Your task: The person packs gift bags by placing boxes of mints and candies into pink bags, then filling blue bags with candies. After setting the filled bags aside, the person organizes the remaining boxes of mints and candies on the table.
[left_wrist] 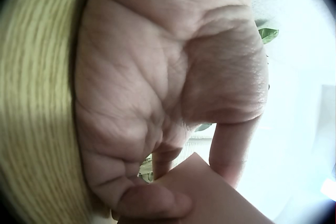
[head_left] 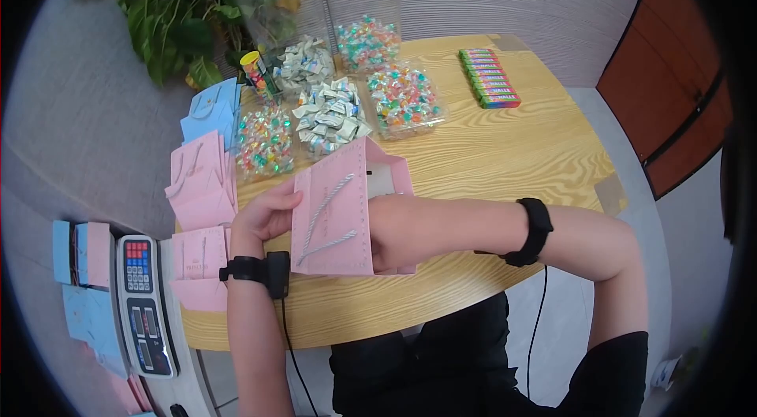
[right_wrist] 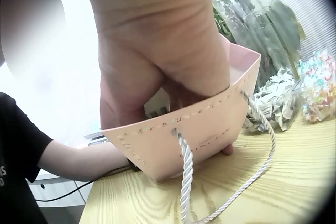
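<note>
A pink paper bag (head_left: 331,212) with white rope handles lies tilted on the table's near side, its mouth towards the right. My left hand (head_left: 264,214) holds the bag's left end; in the left wrist view the fingers of this hand (left_wrist: 163,87) curl at a pink edge (left_wrist: 210,192). My right hand (head_left: 394,228) reaches into the bag's mouth. In the right wrist view, that hand (right_wrist: 157,61) is inside the bag (right_wrist: 184,140) past the rim, and its fingertips are hidden, so what they touch cannot be seen.
Clear boxes of wrapped candies (head_left: 404,98) and white packets (head_left: 331,113) stand behind the bag. Green-pink packs (head_left: 489,78) lie at the back right. Folded pink bags (head_left: 197,180), blue bags (head_left: 213,113) and a scale (head_left: 147,307) are at the left.
</note>
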Motion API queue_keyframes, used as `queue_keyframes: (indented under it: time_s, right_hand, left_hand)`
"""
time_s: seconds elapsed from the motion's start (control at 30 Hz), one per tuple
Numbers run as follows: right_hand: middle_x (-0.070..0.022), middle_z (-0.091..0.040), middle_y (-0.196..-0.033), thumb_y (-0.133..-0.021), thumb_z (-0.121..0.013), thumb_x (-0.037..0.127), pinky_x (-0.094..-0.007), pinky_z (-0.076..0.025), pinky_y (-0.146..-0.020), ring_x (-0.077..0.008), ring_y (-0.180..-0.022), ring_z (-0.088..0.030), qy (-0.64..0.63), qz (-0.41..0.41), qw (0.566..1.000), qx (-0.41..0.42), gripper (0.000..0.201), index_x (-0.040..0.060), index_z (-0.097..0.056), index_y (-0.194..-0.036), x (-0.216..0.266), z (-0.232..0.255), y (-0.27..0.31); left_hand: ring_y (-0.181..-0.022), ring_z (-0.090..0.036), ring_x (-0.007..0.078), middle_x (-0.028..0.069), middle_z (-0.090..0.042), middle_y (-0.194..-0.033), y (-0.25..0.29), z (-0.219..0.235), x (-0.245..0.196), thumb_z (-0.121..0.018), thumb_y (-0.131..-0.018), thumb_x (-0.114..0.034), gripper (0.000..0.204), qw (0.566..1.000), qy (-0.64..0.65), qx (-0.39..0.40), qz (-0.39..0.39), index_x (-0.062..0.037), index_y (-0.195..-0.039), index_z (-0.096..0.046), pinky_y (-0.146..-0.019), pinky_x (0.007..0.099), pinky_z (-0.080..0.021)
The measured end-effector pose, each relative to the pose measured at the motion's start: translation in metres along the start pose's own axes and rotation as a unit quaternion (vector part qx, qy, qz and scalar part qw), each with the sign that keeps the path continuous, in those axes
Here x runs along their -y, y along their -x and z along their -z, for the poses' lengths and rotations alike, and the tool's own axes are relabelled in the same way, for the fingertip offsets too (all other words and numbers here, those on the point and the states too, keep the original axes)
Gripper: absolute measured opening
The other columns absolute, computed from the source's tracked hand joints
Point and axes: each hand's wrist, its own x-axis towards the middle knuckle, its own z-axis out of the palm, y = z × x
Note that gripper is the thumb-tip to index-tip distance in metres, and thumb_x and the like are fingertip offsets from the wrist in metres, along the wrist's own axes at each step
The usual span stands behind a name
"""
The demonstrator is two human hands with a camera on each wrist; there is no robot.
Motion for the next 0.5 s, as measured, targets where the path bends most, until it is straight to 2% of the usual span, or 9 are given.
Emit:
queue_keyframes:
  time_s: [0.07, 0.13, 0.17, 0.23, 0.37, 0.43, 0.47, 0.5]
  right_hand:
    - [-0.0168, -0.067, -0.091, -0.077, -0.068, 0.018, -0.0401, -0.053, -0.073, -0.0332, -0.082, -0.066, -0.019, 0.006, 1.0, -0.001, 0.028, 0.0071, -0.065, -0.103, 0.002, 0.003, 0.004]
    - [-0.017, -0.067, -0.09, -0.077, -0.068, 0.019, -0.0419, -0.052, -0.073, -0.0344, -0.084, -0.065, 0.061, 0.029, 0.998, -0.015, 0.03, 0.0046, -0.063, -0.103, -0.002, 0.001, 0.004]
    - [-0.017, -0.067, -0.09, -0.077, -0.068, 0.019, -0.0419, -0.052, -0.073, -0.0344, -0.084, -0.065, 0.061, 0.028, 0.998, -0.014, 0.03, 0.0046, -0.063, -0.103, -0.007, -0.004, 0.002]
    - [-0.0174, -0.066, -0.086, -0.077, -0.068, 0.02, -0.0435, -0.052, -0.072, -0.0349, -0.082, -0.065, 0.181, 0.06, 0.979, -0.068, 0.029, 0.0033, -0.063, -0.101, -0.015, -0.013, -0.001]
    - [-0.0171, -0.065, -0.093, -0.076, -0.068, 0.02, -0.0431, -0.051, -0.076, -0.0343, -0.089, -0.063, 0.163, 0.058, 0.983, -0.063, 0.027, 0.0031, -0.064, -0.097, -0.009, -0.003, 0.005]
    - [-0.0163, -0.063, -0.102, -0.077, -0.066, 0.017, -0.0425, -0.049, -0.082, -0.0334, -0.096, -0.061, 0.204, 0.12, 0.959, -0.154, 0.022, 0.0037, -0.064, -0.094, -0.006, 0.007, 0.013]
    - [-0.0163, -0.063, -0.102, -0.077, -0.066, 0.017, -0.0425, -0.049, -0.082, -0.0334, -0.096, -0.061, 0.205, 0.121, 0.959, -0.153, 0.022, 0.0037, -0.064, -0.094, -0.009, 0.013, 0.015]
    - [-0.015, -0.063, -0.1, -0.077, -0.064, 0.015, -0.042, -0.049, -0.082, -0.0323, -0.097, -0.059, 0.244, 0.173, 0.922, -0.245, 0.023, 0.0054, -0.064, -0.098, -0.013, 0.019, 0.016]
  left_hand:
    - [-0.128, -0.046, 0.0244, 0.0125, -0.044, -0.141, 0.0, 0.002, 0.0, -0.068, -0.083, -0.015, 0.079, 1.0, -0.001, 0.004, 0.005, -0.0021, -0.147, -0.024, -0.105, 0.0408, -0.039]
    - [-0.128, -0.046, 0.0246, 0.0126, -0.044, -0.141, 0.0, 0.003, 0.0, -0.068, -0.083, -0.015, 0.078, 1.0, -0.002, 0.003, 0.007, -0.0021, -0.147, -0.025, -0.105, 0.0408, -0.039]
    - [-0.128, -0.046, 0.0247, 0.0127, -0.044, -0.141, 0.0, 0.003, 0.0, -0.068, -0.083, -0.015, 0.078, 1.0, -0.006, 0.001, 0.012, -0.002, -0.147, -0.025, -0.105, 0.0408, -0.04]
    - [-0.128, -0.046, 0.0247, 0.0128, -0.043, -0.141, -0.001, 0.001, 0.0, -0.068, -0.083, -0.015, 0.078, 1.0, -0.007, 0.002, 0.01, -0.002, -0.147, -0.025, -0.105, 0.0407, -0.039]
    - [-0.13, -0.045, 0.0241, 0.0129, -0.042, -0.143, 0.001, -0.001, -0.001, -0.069, -0.083, -0.016, 0.08, 1.0, -0.011, -0.002, 0.007, -0.0019, -0.147, -0.024, -0.106, 0.0405, -0.039]
    - [-0.127, -0.047, 0.0243, 0.0135, -0.044, -0.141, 0.0, -0.004, 0.0, -0.068, -0.083, -0.015, 0.079, 1.0, -0.013, -0.004, -0.001, -0.0012, -0.147, -0.024, -0.105, 0.0399, -0.04]
    - [-0.125, -0.05, 0.0244, 0.0141, -0.045, -0.14, -0.001, -0.006, 0.0, -0.067, -0.082, -0.015, 0.079, 1.0, -0.015, -0.004, -0.009, -0.0005, -0.147, -0.024, -0.104, 0.0393, -0.042]
    - [-0.125, -0.05, 0.0244, 0.0141, -0.045, -0.14, 0.0, -0.007, 0.001, -0.067, -0.082, -0.015, 0.079, 1.0, -0.014, -0.004, -0.011, -0.0005, -0.147, -0.024, -0.104, 0.0393, -0.042]
